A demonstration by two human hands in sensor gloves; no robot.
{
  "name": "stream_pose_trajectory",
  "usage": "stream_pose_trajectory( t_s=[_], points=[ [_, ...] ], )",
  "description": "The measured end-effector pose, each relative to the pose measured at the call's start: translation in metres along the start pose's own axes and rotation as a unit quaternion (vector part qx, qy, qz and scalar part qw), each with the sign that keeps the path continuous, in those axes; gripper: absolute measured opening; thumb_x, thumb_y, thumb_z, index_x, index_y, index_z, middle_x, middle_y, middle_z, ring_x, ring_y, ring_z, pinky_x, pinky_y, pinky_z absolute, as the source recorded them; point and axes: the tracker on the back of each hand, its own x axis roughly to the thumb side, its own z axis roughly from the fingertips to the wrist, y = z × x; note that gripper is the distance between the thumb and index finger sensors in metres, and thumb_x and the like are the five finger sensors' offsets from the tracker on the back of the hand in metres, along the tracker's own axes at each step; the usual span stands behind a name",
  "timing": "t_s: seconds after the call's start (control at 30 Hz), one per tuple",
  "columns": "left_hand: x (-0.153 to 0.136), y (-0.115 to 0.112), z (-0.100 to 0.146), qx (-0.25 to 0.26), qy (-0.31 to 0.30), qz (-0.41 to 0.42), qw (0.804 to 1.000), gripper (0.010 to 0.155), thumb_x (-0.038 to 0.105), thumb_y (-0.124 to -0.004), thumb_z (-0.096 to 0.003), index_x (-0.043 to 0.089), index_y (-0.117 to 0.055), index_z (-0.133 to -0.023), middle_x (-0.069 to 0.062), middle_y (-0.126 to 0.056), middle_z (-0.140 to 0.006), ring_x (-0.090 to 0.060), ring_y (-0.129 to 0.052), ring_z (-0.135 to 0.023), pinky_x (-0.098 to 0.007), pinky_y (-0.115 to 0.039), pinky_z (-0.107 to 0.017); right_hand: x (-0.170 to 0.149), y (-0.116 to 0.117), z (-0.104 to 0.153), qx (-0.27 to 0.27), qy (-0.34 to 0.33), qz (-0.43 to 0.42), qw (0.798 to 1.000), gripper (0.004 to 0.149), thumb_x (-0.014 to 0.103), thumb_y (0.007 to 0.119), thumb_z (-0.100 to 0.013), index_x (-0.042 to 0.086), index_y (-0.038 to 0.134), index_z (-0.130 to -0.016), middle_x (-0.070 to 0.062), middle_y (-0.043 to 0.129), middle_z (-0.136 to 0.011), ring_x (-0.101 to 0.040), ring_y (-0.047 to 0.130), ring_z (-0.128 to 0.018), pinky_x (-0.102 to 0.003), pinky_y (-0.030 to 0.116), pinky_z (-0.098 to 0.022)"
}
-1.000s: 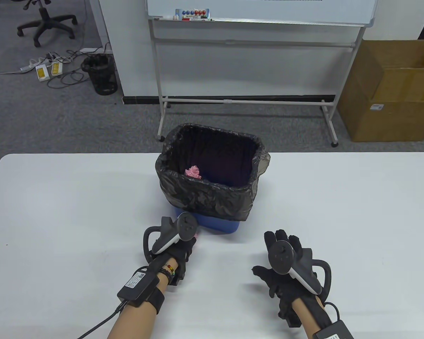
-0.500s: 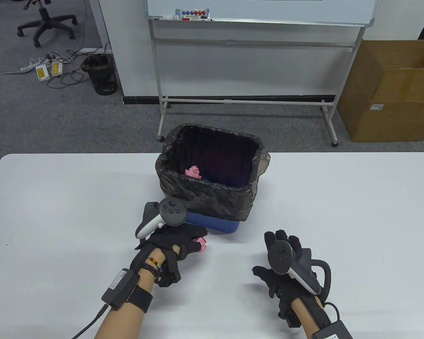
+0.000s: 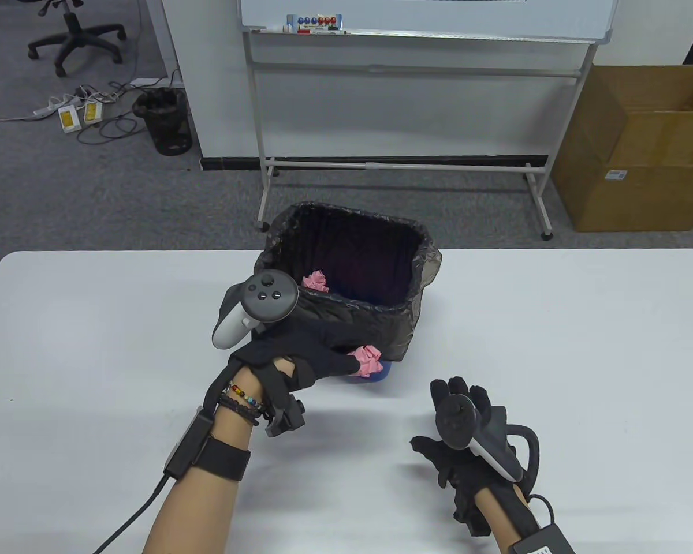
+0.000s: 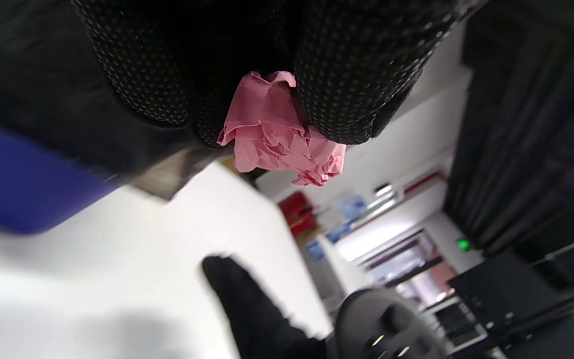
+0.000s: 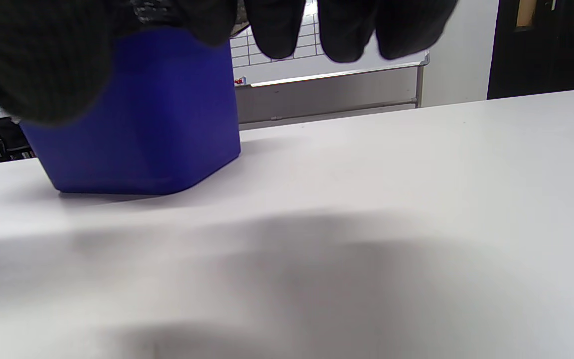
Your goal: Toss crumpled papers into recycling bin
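The left hand (image 3: 291,360) pinches a pink paper ball (image 3: 365,362) (all crumpled) beside the bin (image 3: 346,323); the right hand (image 3: 468,444) rests flat, fingers apart.

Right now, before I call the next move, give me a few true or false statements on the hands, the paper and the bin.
1. The left hand holds a pink paper ball at its fingertips. True.
2. That ball is already inside the bin. False: it is held in front of the bin's near wall, outside it.
3. Another pink paper ball lies in the bin. True.
4. The right hand grips the bin. False: it is over the table, apart from the bin, holding nothing.
5. The bin has a black liner. True.
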Motion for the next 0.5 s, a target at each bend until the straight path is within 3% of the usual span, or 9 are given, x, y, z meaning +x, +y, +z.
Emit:
stream_pose_trajectory(
  t_s=[0.17, 0.37, 0.43, 0.5],
  points=[
    [0.026, 0.021, -0.006, 0.125, -0.041, -0.002, 0.991, 0.058, 0.032, -0.090, -0.0465, 0.024, -0.073, -0.101, -0.010, -0.082, -0.106, -0.033, -0.094, -0.092, -0.046, -0.086, -0.064, 0.000, 0.000, 0.000, 0.001, 0.002, -0.001, 1.000, 0.096, 0.065, 0.082, -0.031, 0.033, 0.038, -0.110, -0.003, 0.041, -0.121, -0.040, 0.047, -0.112, -0.056, 0.052, -0.076],
    [0.037, 0.039, -0.012, 0.258, -0.032, -0.060, 0.964, 0.058, 0.034, -0.090, -0.0461, 0.027, -0.073, -0.101, -0.007, -0.082, -0.106, -0.030, -0.094, -0.091, -0.045, -0.086, -0.064, 0.000, 0.000, 0.000, 0.000, 0.001, -0.002, 1.000, 0.096, 0.065, 0.082, -0.031, 0.033, 0.038, -0.110, -0.003, 0.041, -0.121, -0.040, 0.047, -0.112, -0.056, 0.051, -0.076],
    [0.037, 0.039, -0.014, 0.308, -0.003, -0.098, 0.946, 0.062, 0.037, -0.088, -0.0464, 0.028, -0.068, -0.104, -0.007, -0.072, -0.113, -0.032, -0.081, -0.102, -0.051, -0.076, -0.069, -0.001, 0.000, 0.000, 0.000, 0.001, -0.002, 1.000, 0.096, 0.065, 0.082, -0.031, 0.033, 0.038, -0.110, -0.003, 0.041, -0.121, -0.040, 0.047, -0.112, -0.056, 0.051, -0.076],
    [0.035, 0.037, -0.018, 0.262, 0.027, -0.175, 0.949, 0.076, 0.048, -0.085, -0.0465, 0.028, -0.051, -0.112, -0.009, -0.045, -0.124, -0.037, -0.051, -0.114, -0.060, -0.057, -0.077, -0.001, 0.000, 0.000, 0.001, 0.001, -0.003, 1.000, 0.096, 0.065, 0.082, -0.031, 0.033, 0.037, -0.110, -0.004, 0.041, -0.121, -0.041, 0.046, -0.112, -0.056, 0.051, -0.076]
  ],
)
